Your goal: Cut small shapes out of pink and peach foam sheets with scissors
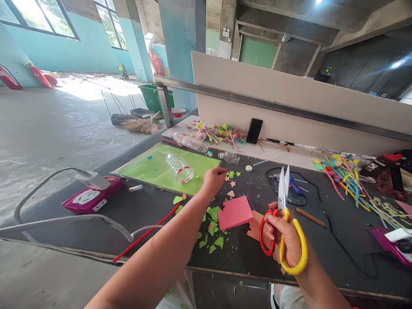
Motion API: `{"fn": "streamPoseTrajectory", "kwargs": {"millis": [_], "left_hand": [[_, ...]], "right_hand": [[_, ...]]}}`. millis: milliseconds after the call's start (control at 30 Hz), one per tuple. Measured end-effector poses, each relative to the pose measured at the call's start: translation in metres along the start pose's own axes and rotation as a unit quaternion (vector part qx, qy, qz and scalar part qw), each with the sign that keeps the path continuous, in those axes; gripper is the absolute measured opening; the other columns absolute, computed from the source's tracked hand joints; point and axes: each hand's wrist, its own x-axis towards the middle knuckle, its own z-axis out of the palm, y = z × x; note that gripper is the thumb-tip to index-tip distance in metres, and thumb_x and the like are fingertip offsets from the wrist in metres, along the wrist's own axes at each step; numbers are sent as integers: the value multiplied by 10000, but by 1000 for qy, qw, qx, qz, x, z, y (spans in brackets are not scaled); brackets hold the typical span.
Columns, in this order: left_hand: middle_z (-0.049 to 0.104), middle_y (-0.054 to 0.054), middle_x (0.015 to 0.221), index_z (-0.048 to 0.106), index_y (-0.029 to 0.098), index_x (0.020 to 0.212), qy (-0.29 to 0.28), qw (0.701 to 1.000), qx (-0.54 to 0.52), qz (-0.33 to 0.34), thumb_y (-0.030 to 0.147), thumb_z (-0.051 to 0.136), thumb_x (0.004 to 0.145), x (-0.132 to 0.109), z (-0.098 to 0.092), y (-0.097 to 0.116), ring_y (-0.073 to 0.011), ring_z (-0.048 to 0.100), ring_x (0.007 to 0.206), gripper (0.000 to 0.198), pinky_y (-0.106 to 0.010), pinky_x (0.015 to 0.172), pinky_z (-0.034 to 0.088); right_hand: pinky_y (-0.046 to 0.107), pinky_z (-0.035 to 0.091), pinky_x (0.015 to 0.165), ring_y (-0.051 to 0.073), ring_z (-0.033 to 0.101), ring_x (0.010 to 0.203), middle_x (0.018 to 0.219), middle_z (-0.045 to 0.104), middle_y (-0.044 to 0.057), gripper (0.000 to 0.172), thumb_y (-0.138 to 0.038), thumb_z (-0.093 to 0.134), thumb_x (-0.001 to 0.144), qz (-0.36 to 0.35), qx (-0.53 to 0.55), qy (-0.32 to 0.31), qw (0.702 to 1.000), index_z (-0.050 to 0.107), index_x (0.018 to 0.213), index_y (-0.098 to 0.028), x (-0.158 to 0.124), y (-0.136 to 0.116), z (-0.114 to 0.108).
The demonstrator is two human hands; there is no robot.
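Observation:
My right hand (pixel 286 234) is wrapped round the handles of a pair of scissors (pixel 283 193), one loop red and the other yellow. The blades point up, slightly apart. Stretched forward, my left hand (pixel 214 182) has its fingers pinched together; whatever is in them, if anything, is hidden. Just right of its fingertips lie small green paper stars (pixel 231 174) and a pink paper star (pixel 232 184). Between my arms rests a pink paper pad (pixel 236 212), with cut green paper scraps (pixel 212 214) beside it. Brown paper (pixel 255 225) lies partly behind the scissors.
A clear plastic bottle (pixel 179 168) lies on a green sheet (pixel 144 167). Farther back are a phone (pixel 254 131) and pipe-cleaner flowers (pixel 219 134). A blue glue gun (pixel 296 189) with a black cord and a brown pencil (pixel 311 218) lie rightward. Left is a purple power strip (pixel 93 197).

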Motion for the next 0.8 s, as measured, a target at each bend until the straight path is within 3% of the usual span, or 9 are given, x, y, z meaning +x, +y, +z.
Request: {"fn": "streamPoseTrajectory", "kwargs": {"millis": [67, 133, 233, 300, 367, 433, 633, 800], "left_hand": [[689, -63, 834, 643, 129, 1085, -13, 1000, -4, 23, 311, 357, 834, -6, -7, 8, -159, 580, 687, 422, -237, 591, 412], [685, -45, 818, 680, 159, 996, -62, 996, -9, 70, 364, 402, 824, -18, -10, 17, -153, 579, 699, 386, -230, 616, 420], [668, -14, 731, 715, 206, 758, -175, 974, -1, 143, 453, 697, 582, -40, -4, 30, -155, 584, 674, 304, -219, 620, 434], [664, -43, 833, 710, 212, 794, -204, 963, 19, 174, 467, 753, 496, -54, 3, 34, -194, 597, 773, 395, -248, 696, 451], [627, -100, 978, 682, 202, 923, -231, 934, 116, 248, 519, 725, 529, -63, 10, 37, -261, 574, 917, 508, -319, 786, 452], [602, -125, 1006, 652, 183, 963, -233, 916, 169, 281, 501, 700, 579, -67, 15, 38, -292, 550, 970, 501, -371, 837, 439], [631, -84, 900, 619, 203, 863, -239, 942, 93, 216, 226, 602, 652, -68, 8, 43, -254, 576, 894, 213, -341, 777, 437], [629, -27, 798, 595, 204, 881, -242, 954, 28, 172, 271, 588, 677, -62, -3, 45, -164, 569, 722, 215, -229, 565, 403]], "right_hand": [[172, 340, 381, 66, 418, 414, 602, 542, -69, 250, -266, 696, 749, 6, -5, -4, 1000, 559, 958, -270, 2, 1, -1], [163, 335, 383, 63, 419, 412, 593, 540, -73, 236, -252, 674, 777, 16, -9, -5, 1000, 548, 974, -280, 3, 3, -3], [147, 334, 397, 59, 425, 422, 562, 530, -76, 225, -232, 663, 790, 28, -4, -5, 1000, 538, 972, -275, 3, 6, -5], [143, 337, 403, 58, 426, 427, 554, 534, -74, 223, -236, 663, 793, 33, -3, -5, 999, 534, 972, -271, 5, 8, -5], [144, 340, 402, 58, 426, 424, 546, 537, -74, 232, -248, 671, 787, 37, -15, -1, 999, 534, 974, -266, 7, 10, -4], [144, 344, 399, 58, 429, 422, 541, 541, -74, 251, -248, 690, 769, 39, -27, 6, 999, 541, 970, -259, 9, 12, -3], [140, 372, 399, 58, 468, 441, 597, 588, -73, 313, -231, 749, 705, 57, -5, 16, 998, 555, 948, -263, 13, 9, 1], [159, 424, 422, 90, 541, 503, 644, 635, -49, 410, -258, 802, 648, 66, 32, 29, 997, 553, 974, -266, 13, 8, 0]]}}
